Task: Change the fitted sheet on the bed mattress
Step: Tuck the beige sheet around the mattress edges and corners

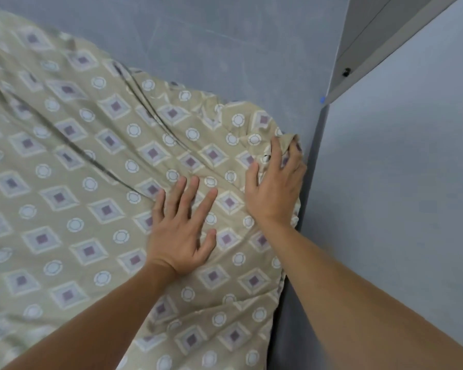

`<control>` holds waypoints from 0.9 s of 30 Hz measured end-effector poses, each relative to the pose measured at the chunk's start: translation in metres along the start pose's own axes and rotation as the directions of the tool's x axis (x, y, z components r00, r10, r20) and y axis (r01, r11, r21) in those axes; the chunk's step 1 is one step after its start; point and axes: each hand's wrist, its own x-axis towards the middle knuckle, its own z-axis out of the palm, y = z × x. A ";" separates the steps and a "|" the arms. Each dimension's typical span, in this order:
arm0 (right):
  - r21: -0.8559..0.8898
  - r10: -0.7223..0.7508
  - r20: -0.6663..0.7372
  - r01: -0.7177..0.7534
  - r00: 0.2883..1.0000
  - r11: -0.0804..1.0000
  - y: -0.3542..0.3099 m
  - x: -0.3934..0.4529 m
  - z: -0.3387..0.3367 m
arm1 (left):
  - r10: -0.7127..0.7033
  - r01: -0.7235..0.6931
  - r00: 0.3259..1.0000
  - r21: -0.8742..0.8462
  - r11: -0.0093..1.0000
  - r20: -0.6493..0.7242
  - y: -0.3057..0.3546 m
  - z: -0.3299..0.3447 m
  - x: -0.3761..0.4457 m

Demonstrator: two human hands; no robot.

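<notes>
Head view: fitted sheet [96, 166] covers the bed, bunched at right-of-centre corner. Left hand [182, 236] presses flat, fingers spread; right hand [275, 188] fingers curl around the corner fabric. Corner apparently not yet tucked; wrinkles remain.

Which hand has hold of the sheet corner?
The right hand, fingers curled into the bunched sheet corner by the wall; the left hand lies flat.
</notes>
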 end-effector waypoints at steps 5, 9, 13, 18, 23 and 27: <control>0.009 -0.019 0.026 0.019 0.999 1.000 0.003 0.008 0.009 | -0.016 0.014 0.998 0.029 0.999 0.066 0.001 0.002 0.004; 0.072 -0.013 0.036 0.011 0.999 0.997 0.003 0.010 0.012 | -0.003 -0.001 0.997 0.047 0.999 0.078 -0.002 0.000 0.001; 0.090 -0.020 0.057 0.015 0.998 0.996 0.005 0.018 0.014 | 0.015 -0.017 0.999 0.045 0.999 0.048 -0.003 0.002 0.004; 0.096 -0.042 0.044 0.037 0.998 0.995 0.007 0.021 0.015 | 0.011 -0.013 0.998 0.041 0.999 0.064 -0.003 0.002 0.009; 0.087 -0.047 0.041 0.043 0.998 0.995 0.005 0.020 0.009 | 0.020 -0.023 0.998 0.055 0.998 0.065 -0.001 -0.005 0.008; 0.066 -0.032 0.046 0.029 0.998 0.997 0.002 0.018 -0.003 | -0.009 0.004 0.996 0.055 0.999 0.092 0.003 -0.013 0.008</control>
